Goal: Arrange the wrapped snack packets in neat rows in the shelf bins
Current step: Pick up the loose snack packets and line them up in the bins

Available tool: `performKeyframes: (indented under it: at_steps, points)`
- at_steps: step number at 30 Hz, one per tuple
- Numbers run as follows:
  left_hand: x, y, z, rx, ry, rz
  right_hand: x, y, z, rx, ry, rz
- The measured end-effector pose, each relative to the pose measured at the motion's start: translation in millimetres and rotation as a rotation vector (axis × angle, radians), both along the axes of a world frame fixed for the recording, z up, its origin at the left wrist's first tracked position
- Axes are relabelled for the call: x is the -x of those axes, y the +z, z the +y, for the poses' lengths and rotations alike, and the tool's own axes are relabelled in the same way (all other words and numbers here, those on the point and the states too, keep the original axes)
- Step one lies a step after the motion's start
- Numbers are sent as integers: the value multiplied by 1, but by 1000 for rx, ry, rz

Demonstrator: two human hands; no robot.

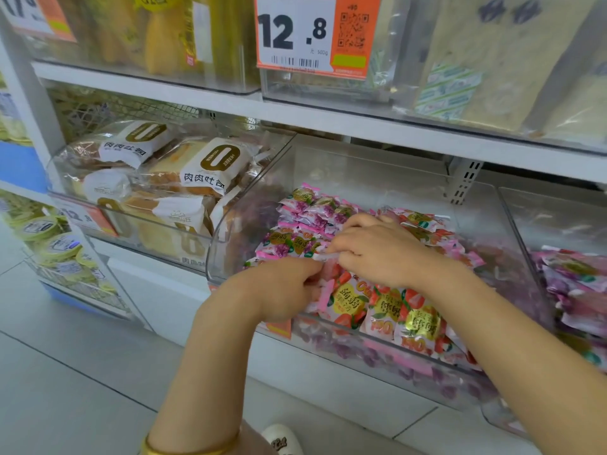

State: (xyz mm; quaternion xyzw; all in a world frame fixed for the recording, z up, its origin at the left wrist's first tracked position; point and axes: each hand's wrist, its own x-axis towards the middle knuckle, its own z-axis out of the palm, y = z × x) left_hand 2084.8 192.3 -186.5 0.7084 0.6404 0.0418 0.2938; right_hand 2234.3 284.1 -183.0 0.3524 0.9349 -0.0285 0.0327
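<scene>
Left hand (285, 290): your fingers curl round a pink packet (329, 272) above the front rim.
Right hand (377, 254): pinches the same packet's top edge.
Packet rows (391, 310): strawberry in front, grape behind.
Clear bin (226, 238): open room at 12 o'clock — the back.
Bread bin (131, 224): 10 o'clock, alongside.

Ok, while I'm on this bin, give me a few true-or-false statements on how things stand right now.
1. The left hand and right hand both grip pink packets inside the middle bin. True.
2. The bin to its left holds canned drinks. False: it holds wrapped bread packets.
3. The price tag on the shelf above reads 12.8. True.
4. The left wrist is bare. False: it wears a gold bangle.
</scene>
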Motion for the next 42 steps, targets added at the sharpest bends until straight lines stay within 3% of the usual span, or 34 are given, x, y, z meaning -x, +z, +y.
performKeyframes:
  at_steps: [4,11,16,24,34,42]
  points:
    - [-25,1,0,-80,-22,-18,-15,4,-6,-13,-55,66]
    - [-67,-3,1,-254,7,-237,-52,13,-2,-64,-145,184]
    - [-75,-11,5,-338,74,-322,-58,12,-13,-115,-172,363]
    - [-63,-21,22,-344,176,-238,-75,20,-64,-5,-139,565]
    - [-66,-6,7,-267,253,-582,-83,-18,-66,-392,-270,493]
    - [-84,-2,12,-285,278,-665,-86,-11,-72,-157,-344,525]
